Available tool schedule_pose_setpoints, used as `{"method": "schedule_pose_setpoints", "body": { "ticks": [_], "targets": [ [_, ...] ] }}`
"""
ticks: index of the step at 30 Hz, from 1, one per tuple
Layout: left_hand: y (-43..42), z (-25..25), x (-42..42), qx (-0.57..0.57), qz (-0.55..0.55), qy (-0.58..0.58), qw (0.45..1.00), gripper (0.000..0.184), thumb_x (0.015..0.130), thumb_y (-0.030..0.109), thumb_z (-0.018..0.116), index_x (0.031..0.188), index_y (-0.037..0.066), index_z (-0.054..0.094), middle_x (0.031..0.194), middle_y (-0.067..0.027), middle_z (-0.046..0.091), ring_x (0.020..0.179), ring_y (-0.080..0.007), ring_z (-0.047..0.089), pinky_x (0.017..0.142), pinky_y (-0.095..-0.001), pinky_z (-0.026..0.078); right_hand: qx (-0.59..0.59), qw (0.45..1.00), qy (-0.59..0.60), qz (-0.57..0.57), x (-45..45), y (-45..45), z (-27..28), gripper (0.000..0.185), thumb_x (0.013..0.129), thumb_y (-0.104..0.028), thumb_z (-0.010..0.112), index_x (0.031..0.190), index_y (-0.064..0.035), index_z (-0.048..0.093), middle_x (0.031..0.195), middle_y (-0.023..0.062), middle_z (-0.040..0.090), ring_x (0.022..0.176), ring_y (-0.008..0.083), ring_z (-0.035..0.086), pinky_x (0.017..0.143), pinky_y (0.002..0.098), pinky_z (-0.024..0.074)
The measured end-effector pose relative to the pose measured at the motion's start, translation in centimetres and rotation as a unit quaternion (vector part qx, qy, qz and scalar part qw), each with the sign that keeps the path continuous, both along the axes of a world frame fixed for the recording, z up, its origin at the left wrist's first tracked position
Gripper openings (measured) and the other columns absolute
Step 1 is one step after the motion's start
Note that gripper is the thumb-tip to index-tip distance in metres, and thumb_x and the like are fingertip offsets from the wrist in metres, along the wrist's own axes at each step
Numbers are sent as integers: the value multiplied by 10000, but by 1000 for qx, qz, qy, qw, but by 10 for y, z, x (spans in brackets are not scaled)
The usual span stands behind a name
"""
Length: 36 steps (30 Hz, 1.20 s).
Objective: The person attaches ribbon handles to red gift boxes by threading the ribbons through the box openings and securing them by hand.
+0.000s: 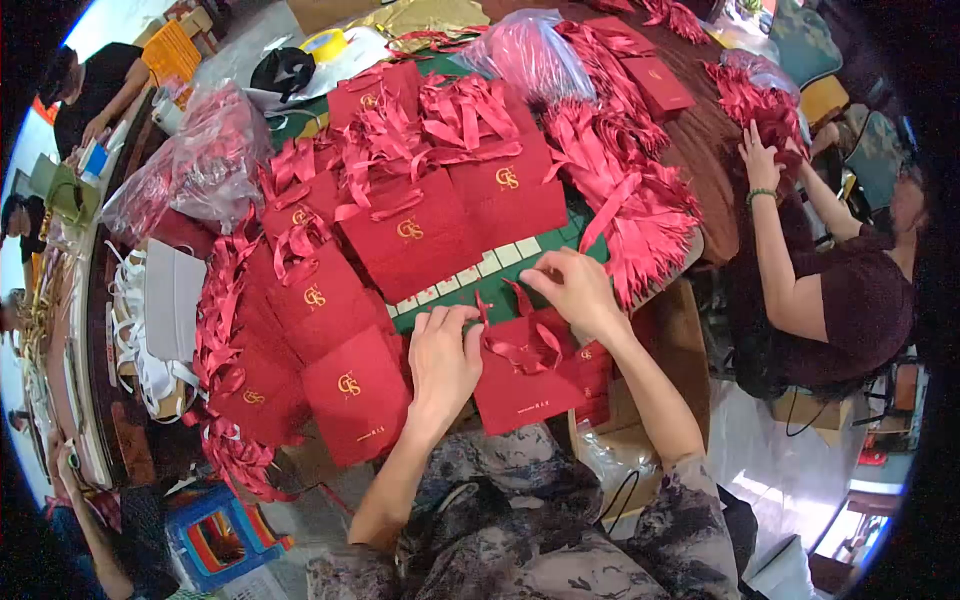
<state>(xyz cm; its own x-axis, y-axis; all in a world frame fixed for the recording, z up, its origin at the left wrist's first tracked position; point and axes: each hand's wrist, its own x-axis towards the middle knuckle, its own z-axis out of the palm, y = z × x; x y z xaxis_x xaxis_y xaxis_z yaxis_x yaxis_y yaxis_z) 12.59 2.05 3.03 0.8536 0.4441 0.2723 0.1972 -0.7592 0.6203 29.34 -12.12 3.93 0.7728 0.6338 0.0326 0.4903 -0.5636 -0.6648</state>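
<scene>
A red gift bag (530, 385) with ribbon handles leans at the table's near edge, in front of my lap. My left hand (443, 358) is at its upper left corner, fingers curled and thumb drawn in; what they grip is hidden. A short end of red ribbon (483, 306) sticks up beside those fingertips. Above the bag's right side, my right hand (578, 290) is closed in a pinch at the upper end of a red ribbon (519, 298). Just beyond both hands, a row of white tiles (465, 276) lies on the green table surface (462, 296).
Several red bags with gold lettering (408, 232) stand behind and left. Bundles of red ribbon (640, 225) hang over the right side. Plastic-wrapped packs (525, 55) lie at the back. A co-worker (835, 290) handles ribbons at right. An open cardboard box (665, 345) stands beside my right forearm.
</scene>
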Motion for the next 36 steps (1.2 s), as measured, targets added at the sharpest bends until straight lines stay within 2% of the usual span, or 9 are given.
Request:
{"method": "schedule_pose_setpoints", "body": {
  "ticks": [5, 12, 13, 17, 19, 21, 32, 34, 36],
  "targets": [
    [-8, -8, 24, 42, 76, 50, 995, 263, 835, 218, 748, 984, 41, 622, 859, -136, 675, 838, -346, 642, 748, -457, 472, 23, 998, -62, 19, -4, 19, -25, 218, 785, -234, 775, 778, -52, 656, 785, 130, 620, 757, 342, 647, 673, 457, 503],
    [-7, -30, 33, 37, 82, 21, 996, 188, 837, 182, 738, 814, 40, 618, 675, -132, 639, 696, -322, 661, 618, -461, 494, 82, 993, -46, 66, -7, 11, -29, 129, 849, -97, 707, 935, -19, 650, 798, 113, 636, 708, 251, 636, 653, 358, 500],
    [-8, -29, 32, 37, 81, 19, 996, 188, 837, 182, 738, 814, 40, 618, 675, -132, 639, 696, -322, 661, 618, -461, 494, 97, 993, 25, 58, -9, 7, -28, 151, 874, -95, 693, 993, -11, 652, 839, 103, 657, 738, 211, 643, 679, 332, 505],
    [-15, -19, 31, -132, 38, -22, 990, 125, 878, 114, 685, 868, 6, 623, 757, -136, 683, 698, -269, 675, 645, -371, 525, 191, 964, 180, 50, -21, -6, -22, 212, 940, -109, 654, 1113, 12, 668, 961, 67, 699, 831, 117, 641, 753, 280, 516],
    [-19, -11, 29, -244, 22, -51, 968, 121, 884, 112, 686, 891, 5, 631, 786, -126, 684, 705, -253, 668, 674, -366, 530, 173, 969, 165, 67, -23, -10, -18, 219, 949, -104, 643, 1128, 15, 684, 980, 48, 696, 841, 110, 632, 766, 275, 518],
    [-22, -6, 29, -217, 11, -48, 975, 117, 886, 110, 683, 898, 6, 633, 799, -122, 682, 720, -247, 667, 686, -363, 528, 202, 956, 207, 55, -29, -10, -15, 209, 941, -158, 654, 1074, -5, 705, 963, 86, 704, 806, 145, 663, 738, 285, 513],
    [-29, 1, 28, -213, -2, -23, 977, 99, 883, 106, 678, 881, 15, 638, 817, -118, 682, 788, -277, 645, 710, -395, 507, 203, 942, 258, 61, -29, -14, -12, 134, 964, -115, 646, 1033, -4, 673, 907, -6, 676, 827, 53, 604, 760, 223, 498],
    [-29, -1, 27, -241, -11, -77, 967, 147, 889, 146, 697, 928, 13, 648, 885, -128, 678, 843, -266, 651, 743, -396, 516, 269, 938, 217, 42, -29, -12, -21, 153, 966, -150, 638, 994, -4, 674, 832, -22, 647, 732, 45, 553, 659, 219, 454],
    [-34, -5, 22, -225, 45, -136, 964, 330, 885, 199, 726, 1129, 13, 604, 960, -153, 676, 923, -311, 660, 823, -394, 523, 280, 932, 230, 9, -23, -18, -16, 156, 970, -154, 635, 996, -5, 671, 831, -29, 637, 737, 42, 547, 662, 217, 452]
  ]
}}
